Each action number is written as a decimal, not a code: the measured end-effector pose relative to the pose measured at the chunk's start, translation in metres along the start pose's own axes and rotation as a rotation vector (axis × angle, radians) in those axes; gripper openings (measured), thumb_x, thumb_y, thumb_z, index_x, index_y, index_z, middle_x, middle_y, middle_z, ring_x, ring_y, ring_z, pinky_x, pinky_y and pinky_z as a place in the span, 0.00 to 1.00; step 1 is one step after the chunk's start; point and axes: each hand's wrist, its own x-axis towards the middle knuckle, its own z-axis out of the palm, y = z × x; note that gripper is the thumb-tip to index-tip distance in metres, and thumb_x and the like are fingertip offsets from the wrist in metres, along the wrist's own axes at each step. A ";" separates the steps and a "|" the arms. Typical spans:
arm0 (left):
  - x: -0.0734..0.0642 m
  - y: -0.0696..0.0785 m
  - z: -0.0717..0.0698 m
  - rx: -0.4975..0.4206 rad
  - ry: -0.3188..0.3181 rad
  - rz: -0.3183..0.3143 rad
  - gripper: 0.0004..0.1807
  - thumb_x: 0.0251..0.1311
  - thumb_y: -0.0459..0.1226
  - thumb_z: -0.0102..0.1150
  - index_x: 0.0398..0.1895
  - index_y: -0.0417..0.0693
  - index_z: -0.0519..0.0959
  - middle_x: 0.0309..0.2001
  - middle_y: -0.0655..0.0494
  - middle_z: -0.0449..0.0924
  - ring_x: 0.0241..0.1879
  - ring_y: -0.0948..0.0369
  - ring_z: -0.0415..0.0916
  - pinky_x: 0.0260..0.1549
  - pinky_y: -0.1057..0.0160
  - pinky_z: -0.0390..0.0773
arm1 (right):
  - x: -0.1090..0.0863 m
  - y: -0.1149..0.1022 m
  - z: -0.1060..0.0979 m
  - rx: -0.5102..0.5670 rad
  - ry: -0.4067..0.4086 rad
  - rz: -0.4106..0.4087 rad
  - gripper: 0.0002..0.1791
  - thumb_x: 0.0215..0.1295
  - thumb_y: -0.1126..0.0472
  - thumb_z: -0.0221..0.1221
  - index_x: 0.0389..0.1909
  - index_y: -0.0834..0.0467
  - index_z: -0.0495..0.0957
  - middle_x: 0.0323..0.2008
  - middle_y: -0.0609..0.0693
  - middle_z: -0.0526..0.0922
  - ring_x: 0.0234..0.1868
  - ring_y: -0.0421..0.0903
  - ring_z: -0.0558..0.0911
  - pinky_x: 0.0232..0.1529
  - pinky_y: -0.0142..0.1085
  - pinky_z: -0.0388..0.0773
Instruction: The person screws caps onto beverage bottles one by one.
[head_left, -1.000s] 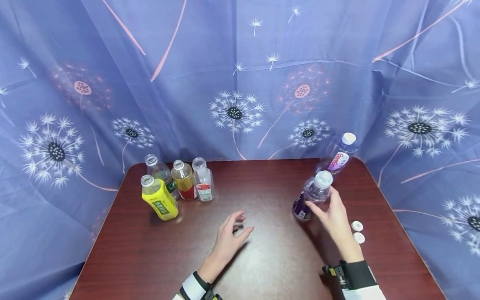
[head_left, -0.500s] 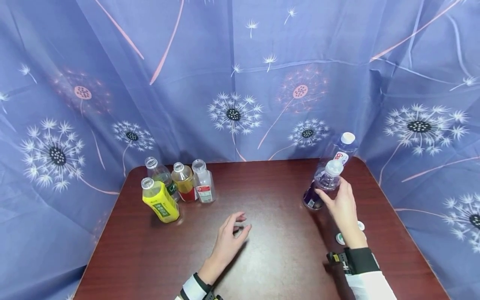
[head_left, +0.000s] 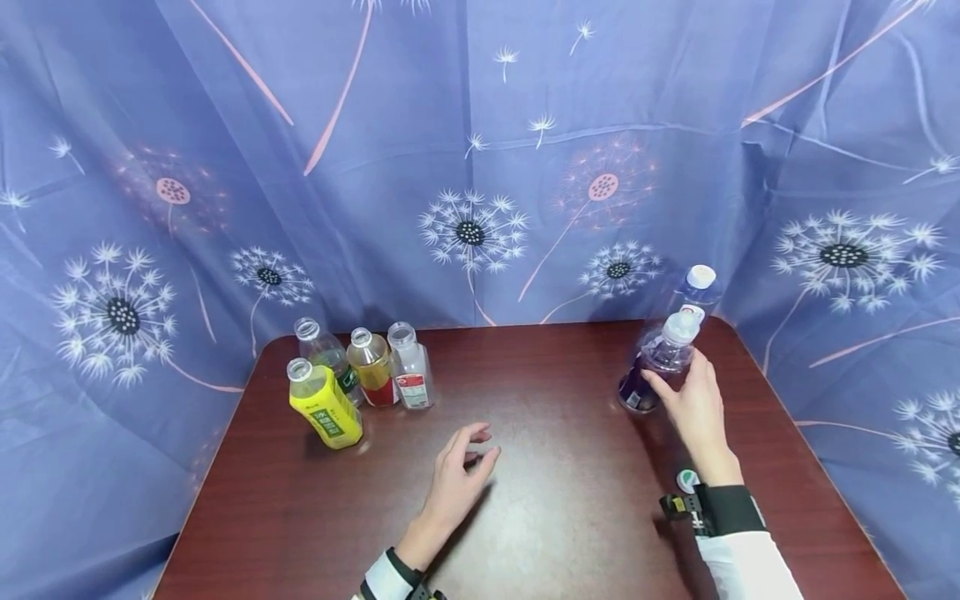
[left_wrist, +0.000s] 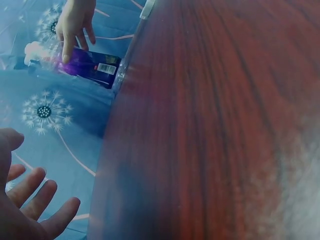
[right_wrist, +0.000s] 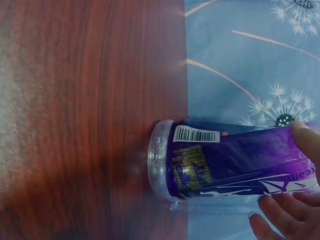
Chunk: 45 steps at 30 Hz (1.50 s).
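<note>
My right hand (head_left: 699,412) grips a clear plastic bottle with a dark purple label (head_left: 637,385) and a white cap, upright at the back right of the table. In the right wrist view the thumb lies on one side of the bottle (right_wrist: 240,160) and the fingers on the other. Just behind it stands another capped bottle (head_left: 701,283), partly hidden by the first. My left hand (head_left: 456,479) is over the middle front of the table, holding nothing, its fingers loosely bent and thumb apart.
Uncapped bottles stand at the back left: one with a yellow label (head_left: 326,414), one with green (head_left: 322,346), one with red and yellow (head_left: 371,367), and a clear one (head_left: 411,377). A loose cap (head_left: 687,481) lies beside my right forearm. A blue curtain (head_left: 375,208) hangs behind the table.
My right hand has carried the purple-labelled bottle back and to the right, up to the other capped bottle. My forearm now covers the two white caps. The left hand has hardly moved.
</note>
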 end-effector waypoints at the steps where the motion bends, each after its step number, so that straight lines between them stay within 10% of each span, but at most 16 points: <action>1: 0.001 0.000 0.000 -0.002 0.003 0.004 0.18 0.67 0.33 0.69 0.59 0.43 0.80 0.50 0.45 0.85 0.51 0.53 0.84 0.47 0.49 0.87 | 0.001 0.001 -0.001 -0.004 -0.004 0.006 0.43 0.63 0.58 0.74 0.69 0.74 0.63 0.60 0.76 0.71 0.63 0.72 0.72 0.60 0.69 0.69; 26: 0.000 0.010 -0.007 0.060 0.002 -0.006 0.18 0.65 0.33 0.70 0.57 0.43 0.81 0.49 0.48 0.85 0.50 0.57 0.83 0.48 0.49 0.86 | 0.022 0.009 -0.001 -0.009 -0.063 0.113 0.48 0.65 0.55 0.71 0.76 0.72 0.54 0.65 0.77 0.66 0.67 0.73 0.68 0.62 0.71 0.67; 33: -0.001 0.010 -0.010 0.054 -0.002 -0.017 0.19 0.64 0.33 0.71 0.57 0.41 0.81 0.49 0.48 0.85 0.51 0.57 0.83 0.49 0.46 0.86 | 0.002 0.006 -0.007 -0.024 -0.048 0.169 0.57 0.64 0.56 0.71 0.79 0.73 0.43 0.64 0.79 0.61 0.56 0.73 0.73 0.56 0.68 0.72; 45: 0.002 0.008 -0.016 0.055 0.027 0.000 0.18 0.64 0.33 0.71 0.57 0.45 0.81 0.49 0.45 0.86 0.50 0.55 0.83 0.47 0.48 0.86 | -0.050 -0.029 -0.002 -0.061 0.028 -0.048 0.36 0.64 0.63 0.68 0.66 0.77 0.64 0.51 0.79 0.71 0.51 0.75 0.73 0.46 0.70 0.73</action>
